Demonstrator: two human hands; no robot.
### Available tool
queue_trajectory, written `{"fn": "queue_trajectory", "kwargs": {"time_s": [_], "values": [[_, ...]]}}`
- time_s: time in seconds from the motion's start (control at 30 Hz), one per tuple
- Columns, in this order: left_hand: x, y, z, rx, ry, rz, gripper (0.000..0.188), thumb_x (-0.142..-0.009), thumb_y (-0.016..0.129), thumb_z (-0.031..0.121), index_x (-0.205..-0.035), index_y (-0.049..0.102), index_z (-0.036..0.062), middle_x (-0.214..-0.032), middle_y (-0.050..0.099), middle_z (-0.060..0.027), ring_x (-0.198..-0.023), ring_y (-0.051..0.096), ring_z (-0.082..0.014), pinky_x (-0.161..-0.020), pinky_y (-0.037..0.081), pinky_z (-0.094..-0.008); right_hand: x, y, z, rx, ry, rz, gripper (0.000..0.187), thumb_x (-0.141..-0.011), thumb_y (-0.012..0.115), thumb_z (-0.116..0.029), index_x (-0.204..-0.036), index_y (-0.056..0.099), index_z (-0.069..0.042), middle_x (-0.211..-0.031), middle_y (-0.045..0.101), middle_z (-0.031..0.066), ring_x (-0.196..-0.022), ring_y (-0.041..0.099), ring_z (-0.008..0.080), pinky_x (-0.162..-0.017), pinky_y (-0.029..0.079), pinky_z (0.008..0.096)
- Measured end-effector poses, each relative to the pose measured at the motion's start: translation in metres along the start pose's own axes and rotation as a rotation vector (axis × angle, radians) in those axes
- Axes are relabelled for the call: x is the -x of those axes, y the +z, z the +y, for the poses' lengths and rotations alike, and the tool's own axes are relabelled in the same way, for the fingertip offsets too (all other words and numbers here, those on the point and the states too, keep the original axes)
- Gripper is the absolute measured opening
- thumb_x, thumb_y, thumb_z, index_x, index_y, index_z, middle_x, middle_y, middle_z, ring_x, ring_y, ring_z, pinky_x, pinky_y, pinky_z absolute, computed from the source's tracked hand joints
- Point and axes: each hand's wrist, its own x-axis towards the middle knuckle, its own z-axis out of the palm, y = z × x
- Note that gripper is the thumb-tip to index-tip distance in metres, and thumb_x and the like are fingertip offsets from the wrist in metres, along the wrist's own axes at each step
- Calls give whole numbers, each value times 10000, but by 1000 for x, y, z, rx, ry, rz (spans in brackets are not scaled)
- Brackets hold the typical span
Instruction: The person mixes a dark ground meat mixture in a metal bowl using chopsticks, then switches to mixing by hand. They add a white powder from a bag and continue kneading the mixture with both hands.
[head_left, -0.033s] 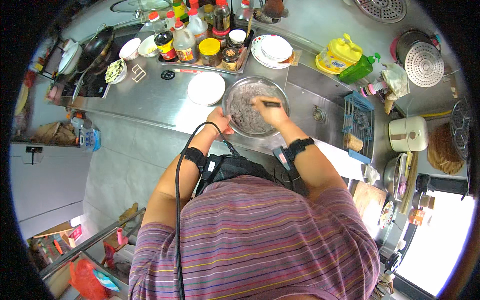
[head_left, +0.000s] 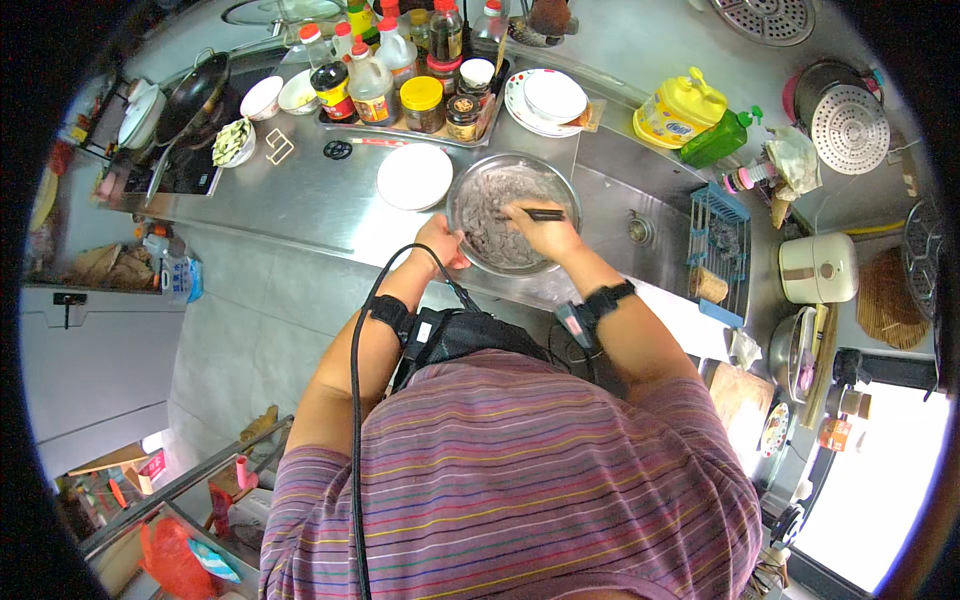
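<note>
The bowl (head_left: 569, 190) is round, wide and of shiny metal. It sits on the steel worktop (head_left: 320, 195), between the white plate (head_left: 415, 177) and the sink (head_left: 612, 205). Contents: a grey, thick, uneven mixture (head_left: 488, 222) with a lumpy surface. The right hand (head_left: 543, 233) is closed around dark chopsticks (head_left: 545, 214) above the mixture. The left hand (head_left: 440, 242) is curled at the near-left rim; its grip cannot be determined.

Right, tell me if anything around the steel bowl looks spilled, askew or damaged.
Nothing stands out. The steel bowl shows no obvious tilt, its grey mixture lies inside, and no spill shows on the counter beside it. The white plate lies flat, without visible damage.
</note>
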Motion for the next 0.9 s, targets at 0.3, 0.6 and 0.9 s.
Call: {"fn": "queue_trajectory", "kwargs": {"time_s": [0.3,0.6,0.9], "values": [[6,-2,7,-11,63,-101,153,-932,507,42,-949,357,17,-687,617,-187,-529,663,-275,-403,537,-338,-29,-42,-10,97,178,88,195,-908,601,-156,-955,684,14,-910,697,93,-798,670,151,-699,542,276],[0,-6,-2,7,87,-92,191,-921,516,29,-917,326,41,-649,601,-188,-503,653,-275,-388,525,-335,-12,-75,-20,160,331,-100,224,-878,634,-232,-927,701,-24,-795,700,98,-632,660,130,-599,521,285],[4,-3,6,-40,66,-89,178,-916,521,32,-894,345,30,-653,599,-178,-502,653,-268,-392,528,-328,5,-11,-11,149,-31,-224,212,-896,640,-203,-948,690,-4,-866,703,98,-843,674,155,-735,547,283]]}}
